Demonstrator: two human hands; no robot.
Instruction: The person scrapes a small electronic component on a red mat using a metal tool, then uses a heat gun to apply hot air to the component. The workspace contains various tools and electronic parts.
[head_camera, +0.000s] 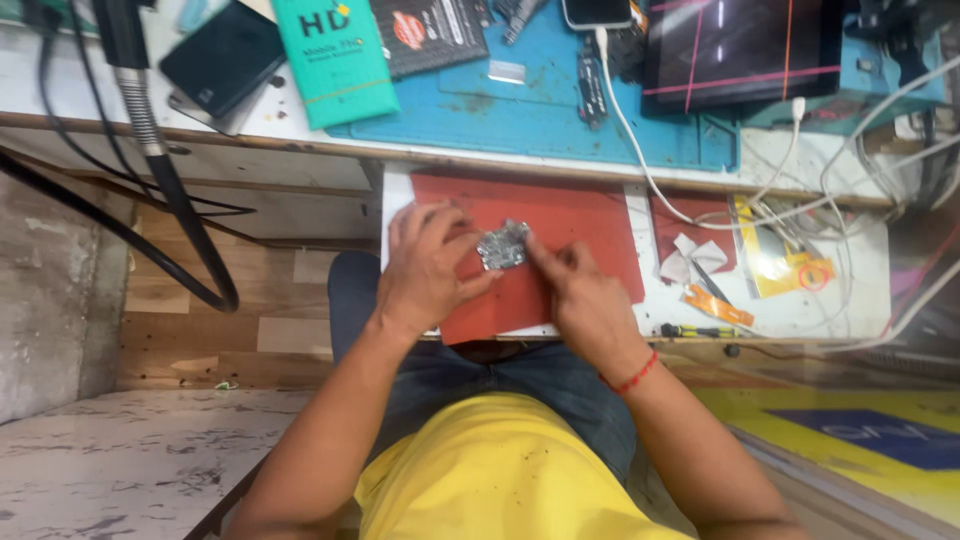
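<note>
**A:** So what was going on at that bench shot?

**B:** Both hands were on a small silvery circuit board, sitting over a red mat on the pull-out white surface. Left hand had its fingers curled around the board's left edge, pinching it. Right hand pressed a fingertip against the board's right side, rest of the fingers tucked in.

**A:** Anything else nearby?

**B:** Yeah, a screwdriver lay near the front edge, right of the mat. Higher up sat a blue mat, a green box, and a tablet with a cracked-looking screen.
</note>
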